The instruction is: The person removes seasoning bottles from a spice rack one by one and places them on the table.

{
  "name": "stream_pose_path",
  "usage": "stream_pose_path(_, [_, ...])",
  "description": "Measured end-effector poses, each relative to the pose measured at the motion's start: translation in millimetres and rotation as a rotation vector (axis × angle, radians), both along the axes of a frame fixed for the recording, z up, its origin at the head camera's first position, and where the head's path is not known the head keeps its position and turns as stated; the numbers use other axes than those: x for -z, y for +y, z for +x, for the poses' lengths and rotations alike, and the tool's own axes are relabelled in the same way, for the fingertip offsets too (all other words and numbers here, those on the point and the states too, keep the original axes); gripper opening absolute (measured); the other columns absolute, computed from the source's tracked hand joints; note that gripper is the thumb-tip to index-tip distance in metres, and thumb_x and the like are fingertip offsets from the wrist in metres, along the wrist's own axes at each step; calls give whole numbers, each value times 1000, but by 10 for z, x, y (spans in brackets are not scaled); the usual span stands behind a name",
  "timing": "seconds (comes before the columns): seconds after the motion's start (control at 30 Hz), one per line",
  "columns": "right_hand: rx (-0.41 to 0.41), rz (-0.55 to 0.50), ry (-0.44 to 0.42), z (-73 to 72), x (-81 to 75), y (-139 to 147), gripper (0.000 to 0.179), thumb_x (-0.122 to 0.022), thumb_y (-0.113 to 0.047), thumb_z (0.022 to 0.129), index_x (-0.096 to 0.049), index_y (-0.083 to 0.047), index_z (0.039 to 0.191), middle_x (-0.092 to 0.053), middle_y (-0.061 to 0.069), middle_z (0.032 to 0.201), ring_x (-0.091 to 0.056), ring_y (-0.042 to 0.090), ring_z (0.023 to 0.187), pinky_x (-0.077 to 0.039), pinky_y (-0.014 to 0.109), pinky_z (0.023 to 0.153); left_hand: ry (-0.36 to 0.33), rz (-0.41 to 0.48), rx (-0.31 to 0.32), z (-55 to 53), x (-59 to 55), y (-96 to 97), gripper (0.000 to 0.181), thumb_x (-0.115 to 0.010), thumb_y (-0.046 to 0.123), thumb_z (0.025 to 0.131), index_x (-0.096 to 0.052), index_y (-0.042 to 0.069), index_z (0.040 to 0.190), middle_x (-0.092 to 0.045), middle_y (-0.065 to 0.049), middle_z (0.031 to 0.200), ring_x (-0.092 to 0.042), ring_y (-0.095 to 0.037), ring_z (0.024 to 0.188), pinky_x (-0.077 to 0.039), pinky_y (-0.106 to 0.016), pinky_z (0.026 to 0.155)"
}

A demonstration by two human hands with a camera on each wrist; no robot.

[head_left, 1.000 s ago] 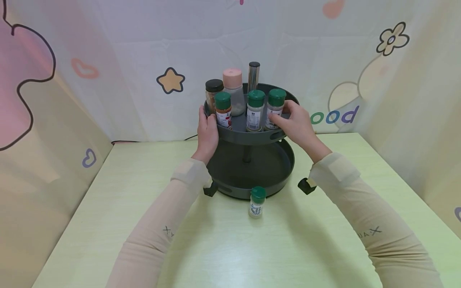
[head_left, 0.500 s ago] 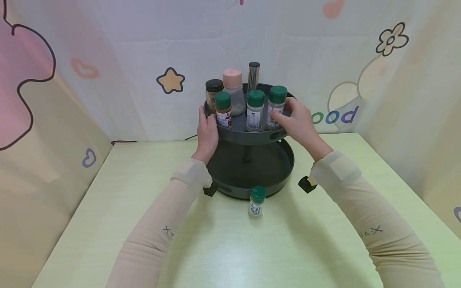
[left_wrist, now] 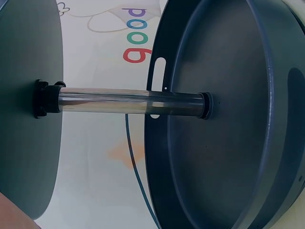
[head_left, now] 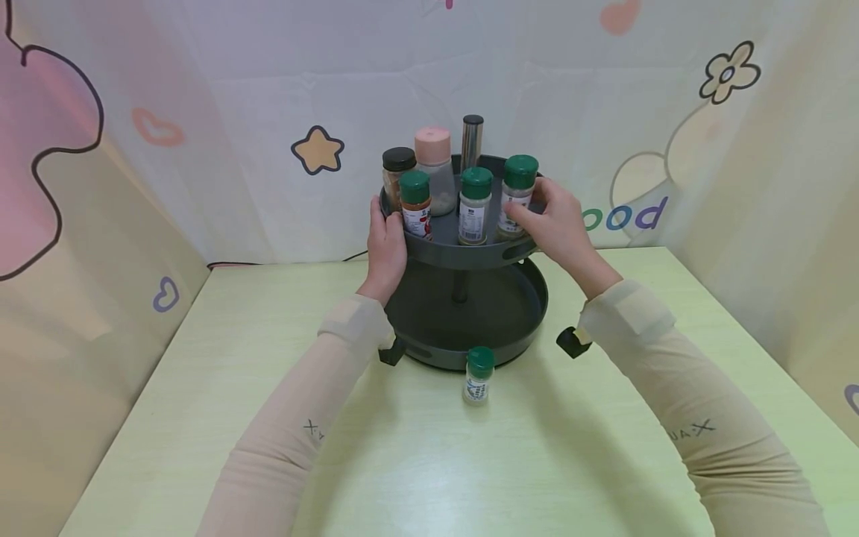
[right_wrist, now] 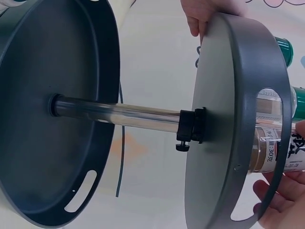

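A two-tier dark grey round spice rack [head_left: 463, 257] stands on the table. My left hand [head_left: 387, 250] grips its upper tray by the left rim. At that tray's right side my right hand [head_left: 560, 224] pinches a green-capped spice bottle [head_left: 517, 200] between thumb and fingers. The right wrist view shows this bottle [right_wrist: 269, 148] behind the tray's handle slot; whether its base touches the tray floor I cannot tell. Beside it stands another green-capped bottle [head_left: 473, 212]. A red-spice bottle [head_left: 416, 209] stands near my left fingers.
On the upper tray are also a black-lidded jar [head_left: 396, 168], a pink-capped bottle [head_left: 435, 168] and the rack's metal pole [head_left: 472, 142]. A small green-capped bottle [head_left: 477, 384] stands on the table [head_left: 403, 462] before the lower tray [head_left: 443, 321]. A curtain [head_left: 268, 97] hangs behind.
My right hand and its spice bottle have shifted slightly up and right, away from the neighbouring bottle. The left hand has stayed on the rim.
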State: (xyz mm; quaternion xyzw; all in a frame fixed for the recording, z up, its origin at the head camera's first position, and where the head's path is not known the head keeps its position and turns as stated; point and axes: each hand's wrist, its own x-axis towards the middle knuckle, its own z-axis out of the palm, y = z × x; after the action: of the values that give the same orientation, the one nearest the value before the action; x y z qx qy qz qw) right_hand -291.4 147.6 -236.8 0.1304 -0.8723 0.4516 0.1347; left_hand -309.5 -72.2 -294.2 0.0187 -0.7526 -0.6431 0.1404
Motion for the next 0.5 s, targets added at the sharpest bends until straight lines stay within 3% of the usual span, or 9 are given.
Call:
stream_pose_path(0.3, [7, -1, 47, 14, -31, 13, 42, -52, -29, 85, -48, -4, 119, -57, 15, 106, -50, 18, 87, -44, 27, 74, 2, -6, -1, 4, -1, 0, 56, -25, 33, 93, -1, 21, 143, -8, 5, 150, -12, -11, 137, -14, -35, 111])
stream_pose_path(0.5, [10, -23, 56, 22, -43, 17, 42, -52, -29, 85, -48, -4, 119, -57, 14, 107, -50, 16, 87, -43, 24, 74, 1, -1, -4, 3, -6, 1, 56, -25, 33, 94, -1, 20, 143, -8, 5, 150, -11, -11, 137, -14, -34, 111])
